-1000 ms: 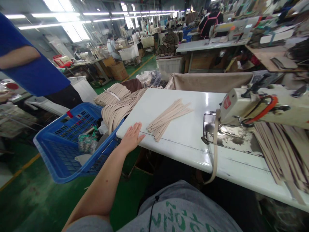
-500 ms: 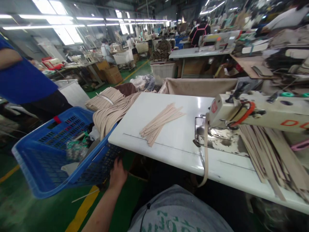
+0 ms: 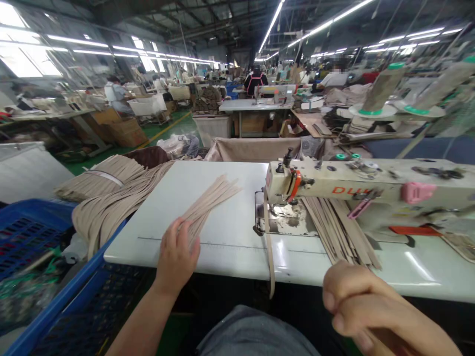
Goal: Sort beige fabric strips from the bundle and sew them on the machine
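Beige strips [image 3: 213, 198] on the white counter [image 3: 237, 230] are covered at their near ends by the left hand [image 3: 178, 252]; whether its grip is closed on them cannot be told. The right hand [image 3: 365, 301] is held curled by the near edge, its palm hidden (anything inside cannot be made out). Its forearm is cut off by the frame. Bare counter is seen between strips and sewing machine [image 3: 382, 180]; the left edge is flanked by a blue basket [image 3: 70, 296]. Orange letters "DU" [image 3: 339, 190] can be read on the machine, the rest obscured.
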Demonstrator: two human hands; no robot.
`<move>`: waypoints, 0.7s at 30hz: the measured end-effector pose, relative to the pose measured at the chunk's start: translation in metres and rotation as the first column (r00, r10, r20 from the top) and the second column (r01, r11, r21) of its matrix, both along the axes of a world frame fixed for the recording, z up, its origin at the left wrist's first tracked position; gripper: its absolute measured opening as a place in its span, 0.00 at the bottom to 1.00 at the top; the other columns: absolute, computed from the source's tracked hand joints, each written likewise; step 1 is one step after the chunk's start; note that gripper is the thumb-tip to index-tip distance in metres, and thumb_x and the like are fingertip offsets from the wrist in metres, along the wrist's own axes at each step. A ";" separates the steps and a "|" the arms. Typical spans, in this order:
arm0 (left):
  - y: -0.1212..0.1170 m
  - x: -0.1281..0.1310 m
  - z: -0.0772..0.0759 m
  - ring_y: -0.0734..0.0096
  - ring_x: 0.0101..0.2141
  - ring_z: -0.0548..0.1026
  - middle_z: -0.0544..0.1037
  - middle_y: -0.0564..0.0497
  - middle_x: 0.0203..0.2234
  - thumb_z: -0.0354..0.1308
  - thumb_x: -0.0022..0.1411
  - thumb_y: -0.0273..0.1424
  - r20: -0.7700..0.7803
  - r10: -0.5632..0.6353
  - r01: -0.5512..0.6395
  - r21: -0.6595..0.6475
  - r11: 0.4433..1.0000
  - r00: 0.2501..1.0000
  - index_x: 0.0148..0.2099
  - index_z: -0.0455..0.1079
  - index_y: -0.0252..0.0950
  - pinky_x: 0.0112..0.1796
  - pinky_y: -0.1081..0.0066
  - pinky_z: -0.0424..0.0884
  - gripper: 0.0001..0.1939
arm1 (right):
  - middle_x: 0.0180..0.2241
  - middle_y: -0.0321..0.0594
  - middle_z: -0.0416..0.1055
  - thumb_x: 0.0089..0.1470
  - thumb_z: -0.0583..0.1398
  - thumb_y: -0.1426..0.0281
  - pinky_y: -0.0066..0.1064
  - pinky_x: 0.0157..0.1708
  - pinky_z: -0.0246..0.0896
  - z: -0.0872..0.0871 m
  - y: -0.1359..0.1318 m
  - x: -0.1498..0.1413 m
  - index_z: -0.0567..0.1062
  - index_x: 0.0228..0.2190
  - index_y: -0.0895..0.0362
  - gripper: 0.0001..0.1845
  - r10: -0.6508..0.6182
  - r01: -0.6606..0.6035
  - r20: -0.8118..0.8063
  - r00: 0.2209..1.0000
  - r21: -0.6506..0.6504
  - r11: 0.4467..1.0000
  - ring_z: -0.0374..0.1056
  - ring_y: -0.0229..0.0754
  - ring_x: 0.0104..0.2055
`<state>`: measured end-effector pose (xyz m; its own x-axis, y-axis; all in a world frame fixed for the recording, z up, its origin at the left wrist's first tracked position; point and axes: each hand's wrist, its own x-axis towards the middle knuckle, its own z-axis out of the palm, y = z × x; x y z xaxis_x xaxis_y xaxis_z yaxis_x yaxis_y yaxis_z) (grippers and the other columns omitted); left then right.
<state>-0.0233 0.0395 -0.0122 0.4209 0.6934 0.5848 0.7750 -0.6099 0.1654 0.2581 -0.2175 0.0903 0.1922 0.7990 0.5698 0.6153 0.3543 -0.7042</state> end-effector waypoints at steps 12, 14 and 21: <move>0.083 0.091 -0.024 0.30 0.63 0.57 0.60 0.23 0.64 0.41 0.68 0.51 -0.358 0.319 -0.406 -0.202 0.891 0.878 0.69 0.53 0.21 0.57 0.35 0.56 0.42 | 0.43 0.52 0.72 0.60 0.54 0.68 0.48 0.48 0.68 -0.066 0.019 0.102 0.76 0.42 0.58 0.13 -0.506 0.671 0.567 0.651 -0.116 0.733 0.69 0.54 0.45; 0.087 0.087 -0.029 0.35 0.59 0.63 0.67 0.24 0.59 0.39 0.70 0.47 -0.365 0.339 -0.425 -0.187 0.886 0.867 0.67 0.57 0.21 0.54 0.41 0.62 0.37 | 0.43 0.53 0.71 0.60 0.54 0.69 0.49 0.48 0.68 -0.071 0.017 0.107 0.75 0.42 0.59 0.12 -0.489 0.670 0.594 0.638 -0.117 0.733 0.69 0.55 0.45; 0.088 0.096 -0.011 0.38 0.51 0.70 0.72 0.24 0.50 0.42 0.70 0.35 -0.426 0.328 -0.436 -0.185 0.881 0.843 0.55 0.69 0.20 0.45 0.51 0.70 0.25 | 0.44 0.52 0.71 0.62 0.54 0.65 0.48 0.49 0.69 -0.080 0.010 0.110 0.75 0.42 0.57 0.13 -0.448 0.577 0.534 0.717 -0.094 0.811 0.70 0.54 0.46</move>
<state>0.0723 0.1272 -0.0231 0.2368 0.9485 0.2104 0.9714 -0.2269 -0.0706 0.3682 -0.2078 0.0099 0.3764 0.7758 0.5064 0.9208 -0.2528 -0.2970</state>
